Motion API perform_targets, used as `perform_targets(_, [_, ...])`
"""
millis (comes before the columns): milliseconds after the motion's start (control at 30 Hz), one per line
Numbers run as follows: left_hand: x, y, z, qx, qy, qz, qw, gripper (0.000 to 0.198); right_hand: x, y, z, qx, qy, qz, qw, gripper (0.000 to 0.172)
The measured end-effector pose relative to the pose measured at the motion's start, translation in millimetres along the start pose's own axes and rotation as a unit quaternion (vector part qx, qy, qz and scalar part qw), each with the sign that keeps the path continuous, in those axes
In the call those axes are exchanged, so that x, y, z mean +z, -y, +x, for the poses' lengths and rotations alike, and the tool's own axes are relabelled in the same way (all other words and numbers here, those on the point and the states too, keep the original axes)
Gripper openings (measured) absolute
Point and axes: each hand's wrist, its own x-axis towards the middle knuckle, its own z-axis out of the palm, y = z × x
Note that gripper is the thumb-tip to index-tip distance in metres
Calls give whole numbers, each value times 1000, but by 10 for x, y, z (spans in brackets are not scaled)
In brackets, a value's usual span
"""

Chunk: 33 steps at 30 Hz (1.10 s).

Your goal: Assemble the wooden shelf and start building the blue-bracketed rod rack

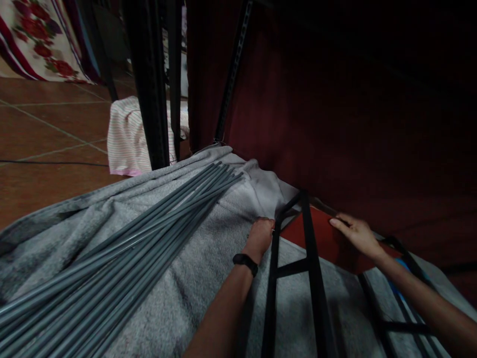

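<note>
My left hand [261,234], with a black band on the wrist, is closed on the edge of a grey fleece blanket [219,238]. Its knuckles are right beside the bent corner of a black metal frame [312,268]. To the right of that frame, my right hand [356,233] has thumb and fingers pinched at a thin dark edge by the dark red wall or panel [335,124]; what it grips is partly hidden. Between the hands a patch of reddish-brown surface [316,231] shows past the blanket's edge.
A bundle of long grey rods [149,243] lies across the blanket on the left. Dark upright posts [147,84] and a striped cloth [126,134] stand beyond. A second black frame [404,326] is at lower right. A cable [55,162] crosses the tiled floor [44,124].
</note>
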Motion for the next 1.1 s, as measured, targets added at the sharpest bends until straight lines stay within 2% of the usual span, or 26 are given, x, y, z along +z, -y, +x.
perform_targets(333, [-6,-53,6,7,27,58,998,27,-4,132,-74,-15,-18,-21,1000,41])
perform_targets(600, [45,-38,31,15,19,98,995,26,40,84,-63,-17,-27,-15,999,42])
perform_targets(867, [41,-122,14,32,34,135,990,31,66,131,-61,-11,-43,-13,999,42])
perform_targets(1100, [15,-177,8,-56,33,112,992,31,92,87,70,9,-8,10,1000,48])
